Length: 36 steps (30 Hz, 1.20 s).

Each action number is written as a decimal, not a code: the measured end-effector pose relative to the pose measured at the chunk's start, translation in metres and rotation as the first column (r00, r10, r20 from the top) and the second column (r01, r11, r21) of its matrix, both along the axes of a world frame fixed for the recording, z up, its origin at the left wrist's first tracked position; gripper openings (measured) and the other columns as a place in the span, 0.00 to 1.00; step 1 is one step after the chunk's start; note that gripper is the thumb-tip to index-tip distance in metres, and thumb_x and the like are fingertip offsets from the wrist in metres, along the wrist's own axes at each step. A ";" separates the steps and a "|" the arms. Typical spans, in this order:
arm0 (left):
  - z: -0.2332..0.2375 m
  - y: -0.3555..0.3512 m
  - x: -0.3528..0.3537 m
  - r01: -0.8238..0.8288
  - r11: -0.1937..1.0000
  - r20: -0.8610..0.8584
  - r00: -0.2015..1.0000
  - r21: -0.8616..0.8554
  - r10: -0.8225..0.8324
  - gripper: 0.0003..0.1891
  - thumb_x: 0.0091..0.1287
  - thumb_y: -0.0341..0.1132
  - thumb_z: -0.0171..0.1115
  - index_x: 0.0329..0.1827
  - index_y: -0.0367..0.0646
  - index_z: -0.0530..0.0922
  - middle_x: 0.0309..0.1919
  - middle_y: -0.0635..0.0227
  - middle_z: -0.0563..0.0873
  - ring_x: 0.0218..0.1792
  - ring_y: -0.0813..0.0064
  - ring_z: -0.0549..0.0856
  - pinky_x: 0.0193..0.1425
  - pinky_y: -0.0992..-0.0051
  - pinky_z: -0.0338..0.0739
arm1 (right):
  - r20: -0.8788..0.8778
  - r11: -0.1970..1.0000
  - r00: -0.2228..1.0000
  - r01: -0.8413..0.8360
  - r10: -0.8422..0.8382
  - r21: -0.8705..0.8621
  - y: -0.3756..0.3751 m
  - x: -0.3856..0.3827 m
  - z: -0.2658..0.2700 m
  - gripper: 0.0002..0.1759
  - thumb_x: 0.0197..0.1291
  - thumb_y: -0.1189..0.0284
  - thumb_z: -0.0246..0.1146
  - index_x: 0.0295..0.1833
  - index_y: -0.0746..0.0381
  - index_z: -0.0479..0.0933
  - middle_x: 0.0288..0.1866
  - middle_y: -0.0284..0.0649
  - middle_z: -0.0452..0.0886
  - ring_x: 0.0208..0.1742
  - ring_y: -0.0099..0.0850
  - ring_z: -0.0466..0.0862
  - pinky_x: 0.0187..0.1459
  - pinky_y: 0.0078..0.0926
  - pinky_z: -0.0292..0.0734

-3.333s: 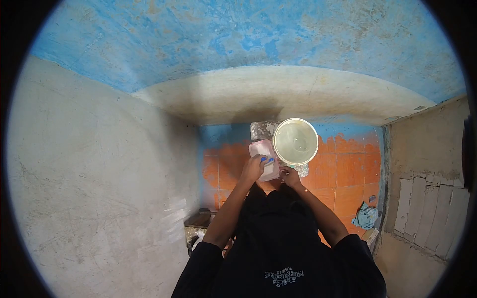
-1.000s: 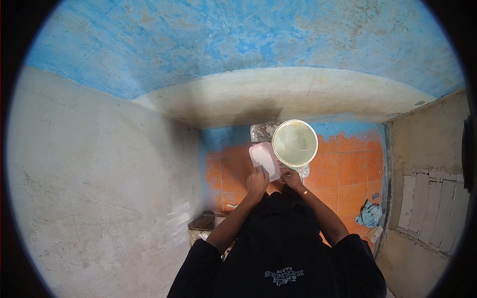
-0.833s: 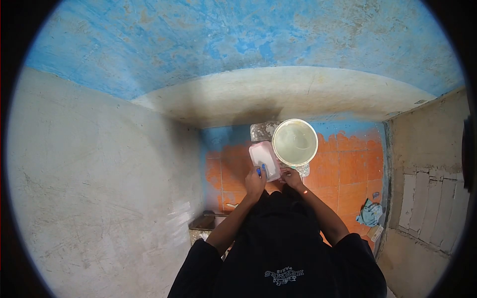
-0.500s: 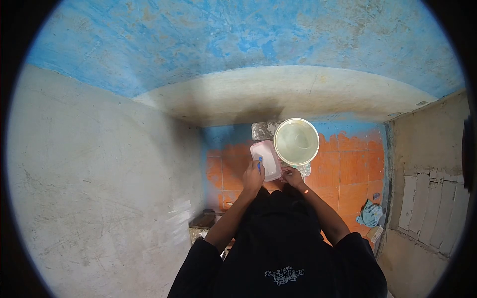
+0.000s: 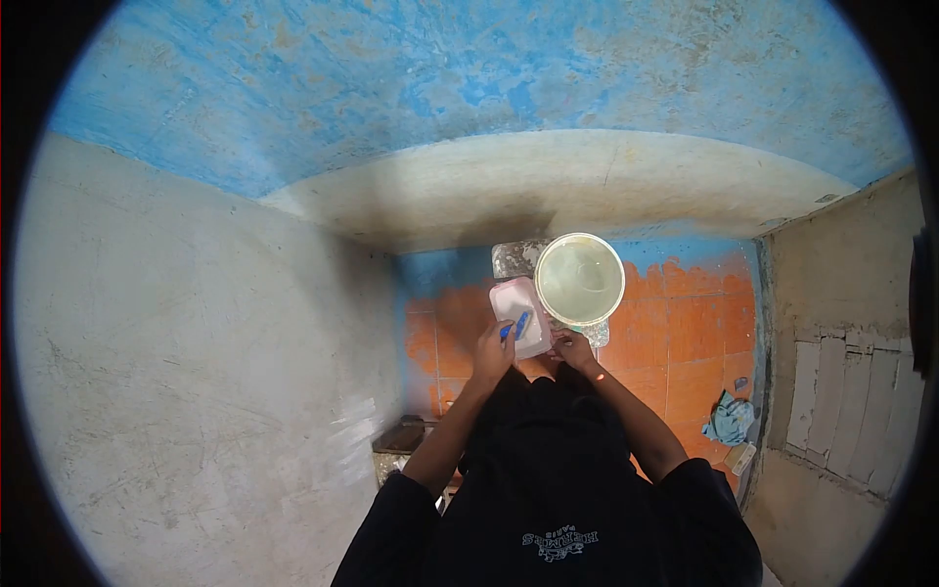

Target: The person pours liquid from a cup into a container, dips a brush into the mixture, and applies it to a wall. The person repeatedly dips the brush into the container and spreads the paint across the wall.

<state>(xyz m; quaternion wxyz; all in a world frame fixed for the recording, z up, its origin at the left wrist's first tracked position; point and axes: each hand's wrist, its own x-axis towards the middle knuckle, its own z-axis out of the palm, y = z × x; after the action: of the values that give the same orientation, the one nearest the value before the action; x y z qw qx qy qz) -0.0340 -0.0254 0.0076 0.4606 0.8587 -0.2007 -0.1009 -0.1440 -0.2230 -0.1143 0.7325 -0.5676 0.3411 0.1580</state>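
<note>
My left hand (image 5: 495,350) is closed on a small blue tool (image 5: 515,326), which lies over the inside of a pale pink tray (image 5: 525,297). My right hand (image 5: 574,349) has its fingers closed on the tray's lower right edge. Beside the tray, to the upper right, stands a round white bucket (image 5: 580,280) with pale, cloudy contents. Under the bucket and behind the tray shows a speckled, worn slab (image 5: 516,259).
Orange tiles (image 5: 641,362) cover the floor, with blue paint at the back. A light blue cloth (image 5: 729,419) lies at the right by the wall. A dark-topped box (image 5: 399,437) is at the lower left. Grey walls (image 5: 196,372) stand at both sides.
The blue tool has tilted and shows more of its length over the tray. My left hand has shifted slightly left and down. My right hand keeps its hold on the tray.
</note>
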 end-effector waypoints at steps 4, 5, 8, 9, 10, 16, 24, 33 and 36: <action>0.008 0.009 0.025 0.266 0.963 -0.063 0.963 0.046 -0.263 0.10 0.72 0.31 0.63 0.51 0.36 0.86 0.46 0.49 0.90 0.47 0.49 0.90 0.51 0.58 0.84 | 0.009 1.000 1.000 -0.014 0.014 -0.009 0.002 0.001 0.008 0.13 0.74 0.76 0.63 0.61 0.66 0.78 0.47 0.45 0.84 0.45 0.36 0.92 0.47 0.32 0.93; 0.004 0.009 0.027 0.338 0.940 -0.073 0.940 0.050 -0.334 0.10 0.72 0.31 0.63 0.50 0.36 0.86 0.46 0.49 0.90 0.47 0.49 0.90 0.52 0.59 0.83 | 0.002 0.999 1.000 -0.024 0.024 -0.024 0.002 0.001 0.011 0.14 0.74 0.76 0.63 0.61 0.66 0.78 0.47 0.45 0.84 0.45 0.36 0.92 0.47 0.32 0.93; 0.000 -0.001 0.025 0.471 0.878 -0.096 0.881 0.085 -0.464 0.09 0.72 0.31 0.64 0.49 0.36 0.86 0.45 0.50 0.90 0.46 0.48 0.90 0.52 0.59 0.83 | 0.019 1.000 1.000 0.003 -0.003 0.019 0.002 -0.001 0.005 0.14 0.74 0.75 0.63 0.61 0.66 0.78 0.48 0.45 0.84 0.45 0.35 0.92 0.46 0.32 0.93; -0.004 -0.006 0.025 0.457 0.886 -0.103 0.888 0.086 -0.448 0.09 0.72 0.31 0.64 0.49 0.36 0.86 0.45 0.49 0.89 0.47 0.47 0.89 0.53 0.57 0.83 | 0.020 1.000 1.000 0.009 -0.009 0.019 0.003 -0.001 0.005 0.14 0.74 0.75 0.64 0.62 0.66 0.78 0.48 0.45 0.84 0.44 0.35 0.92 0.46 0.32 0.93; -0.007 -0.012 0.025 0.442 0.893 -0.110 0.895 0.087 -0.432 0.10 0.72 0.31 0.63 0.49 0.36 0.86 0.46 0.49 0.89 0.48 0.46 0.88 0.54 0.56 0.82 | 0.020 1.000 1.000 0.014 -0.014 0.019 0.004 0.000 0.006 0.14 0.74 0.75 0.64 0.62 0.66 0.78 0.48 0.45 0.84 0.44 0.35 0.92 0.45 0.32 0.93; -0.012 -0.024 0.037 0.310 0.941 -0.060 0.951 0.132 -0.305 0.10 0.72 0.32 0.61 0.49 0.38 0.86 0.46 0.47 0.88 0.48 0.43 0.87 0.53 0.52 0.81 | 0.011 1.000 1.000 0.023 -0.023 0.002 0.004 -0.001 0.002 0.13 0.74 0.75 0.63 0.61 0.65 0.78 0.47 0.43 0.83 0.43 0.34 0.92 0.44 0.32 0.93; -0.012 -0.027 0.051 0.164 0.968 0.062 0.982 0.187 -0.179 0.10 0.75 0.33 0.59 0.53 0.42 0.84 0.47 0.50 0.88 0.45 0.43 0.87 0.50 0.50 0.83 | -0.003 1.000 1.000 -0.001 0.000 -0.023 0.004 -0.001 -0.004 0.13 0.74 0.76 0.63 0.61 0.65 0.78 0.48 0.42 0.83 0.43 0.33 0.92 0.45 0.32 0.93; -0.015 -0.022 0.056 0.147 0.963 0.203 0.960 0.227 -0.194 0.10 0.74 0.31 0.59 0.55 0.42 0.83 0.52 0.55 0.87 0.49 0.49 0.88 0.51 0.53 0.84 | -0.039 1.000 0.999 0.004 -0.004 0.012 0.003 0.003 0.009 0.12 0.74 0.76 0.63 0.60 0.65 0.78 0.48 0.42 0.83 0.43 0.33 0.92 0.46 0.33 0.93; -0.018 -0.022 0.053 0.209 0.941 0.196 0.944 0.265 -0.265 0.11 0.73 0.30 0.59 0.55 0.43 0.83 0.52 0.56 0.87 0.51 0.51 0.88 0.52 0.54 0.85 | -0.018 1.000 1.000 -0.007 0.007 0.001 0.002 0.002 0.006 0.12 0.75 0.75 0.63 0.60 0.65 0.78 0.48 0.42 0.83 0.44 0.34 0.92 0.46 0.33 0.93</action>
<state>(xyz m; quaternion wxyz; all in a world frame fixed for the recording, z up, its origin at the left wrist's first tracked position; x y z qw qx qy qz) 0.0192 -0.0471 -0.0101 0.3114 0.8833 -0.3411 -0.0800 -0.1425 -0.2205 -0.1087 0.7294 -0.5667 0.3456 0.1657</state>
